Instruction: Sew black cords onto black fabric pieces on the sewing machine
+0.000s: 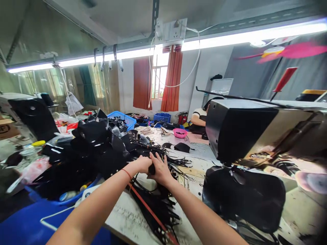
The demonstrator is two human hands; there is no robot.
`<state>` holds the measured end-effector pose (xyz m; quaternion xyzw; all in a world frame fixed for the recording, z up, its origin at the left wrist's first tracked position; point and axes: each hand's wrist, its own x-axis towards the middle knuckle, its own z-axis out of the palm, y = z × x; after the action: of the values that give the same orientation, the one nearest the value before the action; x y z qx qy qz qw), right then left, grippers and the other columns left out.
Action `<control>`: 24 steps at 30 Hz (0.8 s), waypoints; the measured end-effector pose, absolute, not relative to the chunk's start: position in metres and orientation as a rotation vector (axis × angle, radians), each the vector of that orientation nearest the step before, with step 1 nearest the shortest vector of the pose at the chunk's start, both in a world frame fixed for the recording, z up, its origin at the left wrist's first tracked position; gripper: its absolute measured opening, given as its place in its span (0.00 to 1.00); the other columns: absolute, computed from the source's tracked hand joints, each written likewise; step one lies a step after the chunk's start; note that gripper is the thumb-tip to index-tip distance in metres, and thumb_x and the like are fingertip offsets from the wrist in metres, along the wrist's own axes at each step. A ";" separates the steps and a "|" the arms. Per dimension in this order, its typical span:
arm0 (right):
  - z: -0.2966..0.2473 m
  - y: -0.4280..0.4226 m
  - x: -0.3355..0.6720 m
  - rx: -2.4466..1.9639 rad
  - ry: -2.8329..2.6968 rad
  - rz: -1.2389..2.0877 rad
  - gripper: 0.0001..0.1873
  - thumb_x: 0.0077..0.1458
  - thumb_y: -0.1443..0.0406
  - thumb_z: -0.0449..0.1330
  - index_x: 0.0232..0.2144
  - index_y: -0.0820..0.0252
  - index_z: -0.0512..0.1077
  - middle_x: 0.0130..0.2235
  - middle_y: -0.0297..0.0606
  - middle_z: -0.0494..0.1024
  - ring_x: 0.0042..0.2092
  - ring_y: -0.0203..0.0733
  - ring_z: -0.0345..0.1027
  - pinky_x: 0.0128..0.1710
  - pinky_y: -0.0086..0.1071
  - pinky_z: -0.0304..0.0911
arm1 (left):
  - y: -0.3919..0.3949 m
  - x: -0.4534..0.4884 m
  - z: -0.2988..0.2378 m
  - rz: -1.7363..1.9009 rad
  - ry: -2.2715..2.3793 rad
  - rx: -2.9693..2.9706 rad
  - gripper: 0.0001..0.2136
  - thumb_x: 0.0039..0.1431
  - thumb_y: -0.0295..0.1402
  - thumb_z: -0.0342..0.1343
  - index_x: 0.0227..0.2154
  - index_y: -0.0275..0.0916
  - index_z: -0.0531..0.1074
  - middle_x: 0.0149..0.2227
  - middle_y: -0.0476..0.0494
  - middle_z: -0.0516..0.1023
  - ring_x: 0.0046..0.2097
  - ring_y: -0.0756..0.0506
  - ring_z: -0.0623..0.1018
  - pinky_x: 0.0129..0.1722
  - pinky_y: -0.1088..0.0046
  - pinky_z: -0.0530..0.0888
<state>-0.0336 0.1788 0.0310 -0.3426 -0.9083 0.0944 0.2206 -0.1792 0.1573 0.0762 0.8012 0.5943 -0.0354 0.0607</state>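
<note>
Both my hands meet over a bundle of thin black straps (153, 200) lying across the worktable (127, 217). My left hand (143, 164) is closed around the straps' far end, a red cord on its wrist. My right hand (159, 169) presses on the same bundle with its fingers curled over a dark piece. Loose strap ends (173, 160) fan out just beyond my fingers. A heap of black leather pieces (94, 149) rises directly to the left of my hands.
A black sewing machine head (240, 132) stands at the right, with black material (242, 197) under it. Blue baskets (125, 119) and a pink bowl (180, 132) sit farther back. Another person (200, 117) sits bent over at the far end. A blue bin (22, 224) is at the lower left.
</note>
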 end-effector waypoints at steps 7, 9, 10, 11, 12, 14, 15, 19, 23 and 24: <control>0.008 0.207 -0.044 -1.072 -2.600 0.258 0.12 0.62 0.58 0.58 0.41 0.62 0.73 0.40 0.37 0.78 0.47 0.45 0.71 0.56 0.51 0.58 | 0.135 -0.206 0.063 0.130 1.811 2.521 0.16 0.63 0.40 0.54 0.49 0.36 0.69 0.43 0.43 0.76 0.45 0.43 0.77 0.49 0.54 0.71; 0.006 0.210 -0.044 -1.071 -2.611 0.248 0.13 0.63 0.57 0.58 0.40 0.62 0.73 0.41 0.38 0.77 0.46 0.43 0.71 0.54 0.49 0.61 | 0.124 -0.211 0.061 0.239 1.815 2.497 0.16 0.64 0.40 0.53 0.49 0.36 0.69 0.44 0.42 0.77 0.45 0.43 0.77 0.49 0.56 0.71; 0.005 0.211 -0.044 -1.072 -2.613 0.243 0.13 0.63 0.57 0.58 0.40 0.62 0.73 0.41 0.38 0.77 0.46 0.43 0.71 0.54 0.48 0.61 | 0.120 -0.214 0.062 0.287 1.813 2.480 0.16 0.64 0.39 0.53 0.49 0.36 0.68 0.44 0.41 0.77 0.46 0.43 0.77 0.49 0.57 0.71; 0.005 0.211 -0.044 -1.073 -2.614 0.240 0.13 0.63 0.57 0.58 0.40 0.62 0.73 0.41 0.38 0.77 0.46 0.43 0.71 0.53 0.48 0.62 | 0.116 -0.216 0.064 0.324 1.804 2.463 0.15 0.64 0.38 0.53 0.49 0.36 0.69 0.45 0.41 0.78 0.46 0.43 0.77 0.48 0.60 0.71; 0.006 0.211 -0.045 -1.073 -2.614 0.238 0.13 0.63 0.58 0.58 0.40 0.62 0.73 0.41 0.38 0.77 0.46 0.43 0.71 0.53 0.48 0.62 | 0.114 -0.218 0.067 0.345 1.787 2.445 0.14 0.64 0.38 0.53 0.49 0.36 0.69 0.44 0.42 0.79 0.44 0.44 0.78 0.47 0.63 0.72; 0.007 0.211 -0.046 -1.069 -2.616 0.238 0.13 0.63 0.58 0.58 0.39 0.62 0.73 0.41 0.38 0.77 0.46 0.43 0.71 0.53 0.47 0.62 | 0.113 -0.221 0.075 0.346 1.740 2.411 0.12 0.65 0.36 0.50 0.46 0.38 0.72 0.39 0.45 0.80 0.38 0.47 0.78 0.40 0.69 0.72; 0.007 0.210 -0.046 -1.066 -2.618 0.241 0.13 0.63 0.58 0.57 0.39 0.62 0.73 0.41 0.37 0.77 0.45 0.42 0.71 0.53 0.47 0.62 | 0.114 -0.221 0.079 0.336 1.718 2.396 0.11 0.65 0.34 0.48 0.44 0.38 0.73 0.36 0.47 0.81 0.36 0.48 0.78 0.38 0.71 0.72; 0.008 0.208 -0.048 -1.048 -2.628 0.273 0.13 0.63 0.57 0.57 0.37 0.62 0.73 0.38 0.37 0.77 0.42 0.40 0.71 0.47 0.42 0.66 | 0.119 -0.216 0.092 0.281 1.678 2.394 0.08 0.62 0.29 0.50 0.36 0.37 0.75 0.30 0.48 0.79 0.34 0.47 0.77 0.38 0.68 0.71; 0.008 0.206 -0.046 -0.977 -2.641 0.288 0.13 0.63 0.57 0.57 0.36 0.62 0.73 0.37 0.36 0.76 0.39 0.39 0.71 0.43 0.38 0.67 | 0.119 -0.206 0.095 0.295 1.615 2.440 0.03 0.57 0.27 0.55 0.30 0.37 0.74 0.35 0.45 0.77 0.42 0.43 0.74 0.47 0.60 0.68; 0.009 0.206 -0.045 -0.959 -2.641 0.283 0.13 0.63 0.57 0.57 0.35 0.62 0.73 0.36 0.35 0.76 0.39 0.39 0.71 0.43 0.38 0.66 | 0.118 -0.204 0.094 0.323 1.602 2.438 0.03 0.57 0.27 0.55 0.29 0.38 0.73 0.37 0.45 0.77 0.44 0.43 0.73 0.49 0.60 0.67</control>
<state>-0.0450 0.2064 0.0086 -0.3352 -0.9235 0.0991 0.1581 -0.2040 0.1185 0.0944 0.8264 0.5427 0.1094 0.1030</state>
